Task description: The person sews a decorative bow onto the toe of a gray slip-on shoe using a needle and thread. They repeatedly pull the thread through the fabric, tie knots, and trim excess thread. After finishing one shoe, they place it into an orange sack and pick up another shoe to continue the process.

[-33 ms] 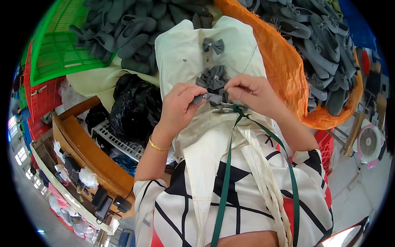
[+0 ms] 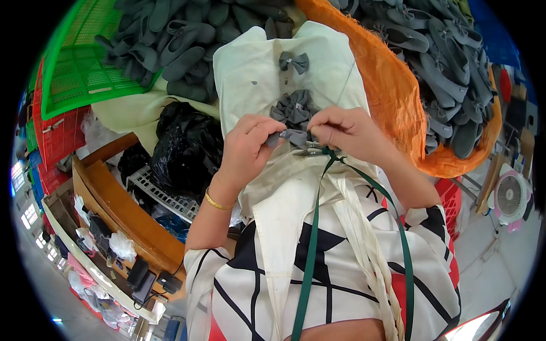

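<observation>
A small grey fabric bow [image 2: 296,137] is pinched between the thumb and fingers of my left hand [image 2: 245,146]. Close to the bow's right end, the fingers of my right hand [image 2: 348,134] are pressed together; whatever is in that pinch is too small to make out. Just beyond both hands, a heap of grey bows [image 2: 296,107] lies on the cream apron [image 2: 330,51] over my lap. A single grey bow [image 2: 294,62] sits farther up the cloth. Below my right hand is a metal tool [image 2: 309,152], partly hidden, beside a knotted green ribbon [image 2: 311,250].
Grey shoes [image 2: 182,42] fill a green plastic crate [image 2: 85,74] at the far left. More grey shoes [image 2: 449,74] lie in an orange woven sack [image 2: 387,85] on the right. A black plastic bag [image 2: 190,150] and a wooden table [image 2: 131,210] are left; a fan [image 2: 510,193] stands right.
My right hand has shifted slightly left, bringing its pinched fingertips up to the end of the bow. My left hand keeps its hold on the bow, which has tilted a little.
</observation>
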Motion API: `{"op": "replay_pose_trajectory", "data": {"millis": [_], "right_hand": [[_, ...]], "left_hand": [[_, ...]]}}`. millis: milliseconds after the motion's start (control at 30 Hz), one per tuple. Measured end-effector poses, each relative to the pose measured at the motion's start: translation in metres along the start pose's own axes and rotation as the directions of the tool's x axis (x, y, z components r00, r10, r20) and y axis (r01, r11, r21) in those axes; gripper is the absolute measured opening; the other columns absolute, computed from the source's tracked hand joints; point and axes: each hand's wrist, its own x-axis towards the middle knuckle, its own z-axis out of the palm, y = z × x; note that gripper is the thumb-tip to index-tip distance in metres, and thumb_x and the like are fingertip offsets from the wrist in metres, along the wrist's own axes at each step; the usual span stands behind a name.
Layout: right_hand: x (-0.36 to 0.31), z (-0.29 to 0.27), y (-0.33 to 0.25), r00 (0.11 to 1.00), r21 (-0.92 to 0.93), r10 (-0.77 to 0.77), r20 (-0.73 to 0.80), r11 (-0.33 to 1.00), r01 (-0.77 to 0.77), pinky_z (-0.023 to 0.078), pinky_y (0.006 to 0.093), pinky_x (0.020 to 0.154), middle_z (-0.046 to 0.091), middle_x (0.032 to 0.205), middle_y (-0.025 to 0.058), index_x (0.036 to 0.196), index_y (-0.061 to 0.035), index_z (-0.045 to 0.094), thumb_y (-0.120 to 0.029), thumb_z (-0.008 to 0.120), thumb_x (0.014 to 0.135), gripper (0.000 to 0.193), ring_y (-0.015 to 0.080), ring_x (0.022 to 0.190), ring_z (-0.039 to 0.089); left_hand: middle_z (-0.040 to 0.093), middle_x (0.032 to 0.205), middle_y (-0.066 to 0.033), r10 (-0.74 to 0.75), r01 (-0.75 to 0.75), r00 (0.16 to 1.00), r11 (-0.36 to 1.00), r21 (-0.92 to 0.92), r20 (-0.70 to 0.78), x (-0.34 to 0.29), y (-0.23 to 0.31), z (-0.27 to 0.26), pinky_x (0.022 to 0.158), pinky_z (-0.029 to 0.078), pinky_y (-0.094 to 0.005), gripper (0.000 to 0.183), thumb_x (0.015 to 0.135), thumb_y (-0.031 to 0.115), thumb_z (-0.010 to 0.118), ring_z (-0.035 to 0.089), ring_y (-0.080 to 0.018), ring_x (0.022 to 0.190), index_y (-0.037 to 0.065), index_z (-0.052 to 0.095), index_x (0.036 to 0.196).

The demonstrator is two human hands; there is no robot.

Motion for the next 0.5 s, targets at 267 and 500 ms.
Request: {"op": "replay_pose_trajectory", "data": {"millis": [267, 500], "right_hand": [[-0.001, 0.006, 0.005, 0.966, -0.297, -0.248, 0.068, 0.920, 0.257, 0.049, 0.0262, 0.065, 0.070, 0.088, 0.0065, 0.105, -0.0036, 0.069, -0.005, 0.064, 0.092, 0.014, 0.0154, 0.070, 0.063], [0.000, 0.002, 0.004, 0.959, -0.268, -0.264, 0.100, 0.922, 0.281, 0.051, 0.0278, 0.067, 0.070, 0.087, 0.0089, 0.104, -0.0024, 0.070, -0.004, 0.065, 0.091, 0.015, 0.0189, 0.071, 0.065]], "left_hand": [[0.068, 0.094, -0.0068, 0.182, -0.181, 0.983, 0.983, 0.036, -0.013, 0.003, 0.003, 0.002, 0.074, 0.053, -0.0373, 0.038, 0.062, -0.012, 0.066, 0.064, -0.0297, 0.088, 0.006, 0.068, 0.095], [0.069, 0.094, -0.0066, 0.180, -0.180, 0.984, 0.984, 0.013, 0.004, 0.003, 0.007, 0.002, 0.075, 0.053, -0.0362, 0.036, 0.063, -0.011, 0.069, 0.065, -0.0292, 0.088, 0.006, 0.068, 0.095]]}}
